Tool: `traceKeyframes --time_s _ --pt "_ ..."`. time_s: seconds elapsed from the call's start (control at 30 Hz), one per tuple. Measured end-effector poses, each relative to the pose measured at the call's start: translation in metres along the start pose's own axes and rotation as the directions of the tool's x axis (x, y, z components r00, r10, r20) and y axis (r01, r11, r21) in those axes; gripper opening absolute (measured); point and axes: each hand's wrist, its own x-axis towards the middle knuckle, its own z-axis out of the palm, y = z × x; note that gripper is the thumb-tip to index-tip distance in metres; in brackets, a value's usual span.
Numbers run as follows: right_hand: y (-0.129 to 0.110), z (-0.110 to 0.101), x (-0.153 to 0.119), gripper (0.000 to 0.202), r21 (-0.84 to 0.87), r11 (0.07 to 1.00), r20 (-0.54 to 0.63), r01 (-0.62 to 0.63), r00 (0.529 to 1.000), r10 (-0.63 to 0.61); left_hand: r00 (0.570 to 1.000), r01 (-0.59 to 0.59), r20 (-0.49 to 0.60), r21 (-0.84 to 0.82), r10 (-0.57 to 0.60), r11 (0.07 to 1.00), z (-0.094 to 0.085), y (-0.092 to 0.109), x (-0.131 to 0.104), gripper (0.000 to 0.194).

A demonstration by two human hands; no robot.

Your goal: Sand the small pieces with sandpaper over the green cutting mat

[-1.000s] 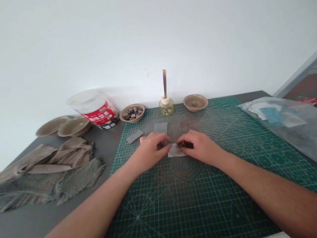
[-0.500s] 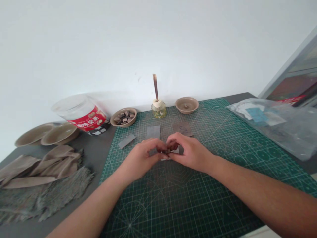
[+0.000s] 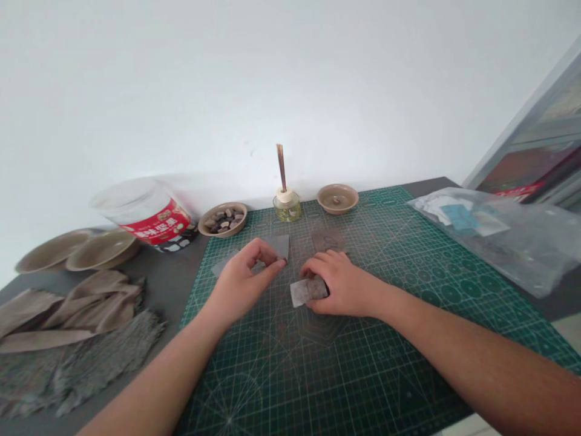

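My right hand [image 3: 338, 283] is wrapped round a small grey block [image 3: 316, 287] with a pale sheet [image 3: 299, 292] at its left end, low over the green cutting mat [image 3: 363, 375]. To the left, my left hand [image 3: 247, 275] has thumb and forefinger pinched on something small and dark at the fingertips, too small to make out. Behind that hand lie a grey sheet [image 3: 279, 243] and a paler strip [image 3: 222, 264], partly covered. A brown sheet with a dark mark [image 3: 327, 240] rests on the mat beyond my right hand.
Along the wall stand a bowl of stones [image 3: 223, 220], a reed diffuser [image 3: 287, 206], a shallow bowl [image 3: 338, 199] and a red-labelled jar [image 3: 157, 225]. Two bowls [image 3: 102, 249] and cloths [image 3: 91, 309] are at left, a plastic bag [image 3: 512, 233] at right.
My hands have parted. The left has moved left and slightly up with its fingers pinched; the right has closed round the grey block, now more visible. The view has shifted slightly.
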Motion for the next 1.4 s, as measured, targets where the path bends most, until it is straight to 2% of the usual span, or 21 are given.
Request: traceKeyframes --time_s 0.1,0.23,0.37,0.47,0.6,0.67,0.77,0.83,0.9,0.97,1.03,1.1,1.23,1.4 --pt "-0.001 -0.001 0.001 0.051 0.065 0.996 0.015 -0.059 0.998 0.058 1.000 -0.001 0.020 0.019 0.000 1.000 0.000 0.003 -0.001 0.016" --pt "0.003 -0.002 0.002 0.028 0.108 0.993 0.003 -0.046 0.999 0.046 0.987 -0.067 0.152 0.071 0.055 0.995 -0.001 0.005 0.000 0.016" --pt "0.002 -0.003 0.002 0.022 0.223 0.974 -0.090 -0.027 0.995 0.048 0.966 -0.060 0.259 0.139 0.022 0.988 -0.005 0.008 0.000 0.023" --pt "-0.003 -0.005 0.001 0.024 0.282 0.960 -0.151 -0.008 0.987 0.052 0.941 -0.003 0.339 0.067 -0.020 0.998 -0.008 0.014 -0.001 0.027" --pt "-0.007 -0.004 0.001 0.029 0.284 0.953 -0.242 0.108 0.970 -0.038 0.919 0.036 0.393 -0.046 -0.015 0.998 -0.007 0.021 -0.003 0.034" --pt "-0.007 -0.002 0.001 0.035 0.316 0.939 -0.260 0.138 0.964 -0.054 0.929 0.011 0.370 -0.063 0.013 0.998 -0.006 0.021 -0.003 0.032" --pt "-0.004 0.000 0.001 0.050 0.465 0.884 -0.222 0.059 0.974 0.051 0.943 -0.023 0.331 -0.062 0.042 0.998 -0.006 0.018 -0.002 0.030" --pt "-0.004 -0.001 0.000 0.037 0.503 0.864 -0.172 -0.015 0.978 0.117 0.940 -0.036 0.336 -0.066 0.057 0.997 -0.008 0.015 -0.001 0.029" --pt "-0.005 -0.004 -0.001 0.014 0.447 0.894 -0.195 -0.012 0.975 0.110 0.946 -0.034 0.318 -0.074 0.056 0.997 -0.012 0.012 0.000 0.031" --pt "-0.007 -0.006 -0.003 0.005 0.361 0.931 -0.238 0.059 0.971 0.031 0.970 -0.019 0.239 -0.077 0.037 0.997 -0.015 0.008 0.002 0.036" --pt "-0.009 -0.007 -0.004 0.007 0.278 0.955 -0.216 0.106 0.975 -0.045 0.992 -0.019 0.121 -0.054 0.025 0.998 -0.016 0.002 0.003 0.033" --pt "-0.010 -0.004 -0.005 0.008 0.224 0.969 -0.158 0.103 0.985 -0.068 0.999 -0.011 0.045 -0.043 0.013 0.999 -0.014 -0.003 0.005 0.030" --pt "-0.008 0.001 -0.005 0.011 0.204 0.977 -0.153 0.065 0.988 -0.034 1.000 0.013 -0.017 -0.040 -0.013 0.999 -0.010 -0.007 0.006 0.026" --pt "-0.007 0.004 -0.004 0.010 0.173 0.984 -0.131 0.050 0.991 -0.027 0.987 0.050 -0.142 -0.162 -0.074 0.986 -0.007 -0.002 0.005 0.032"
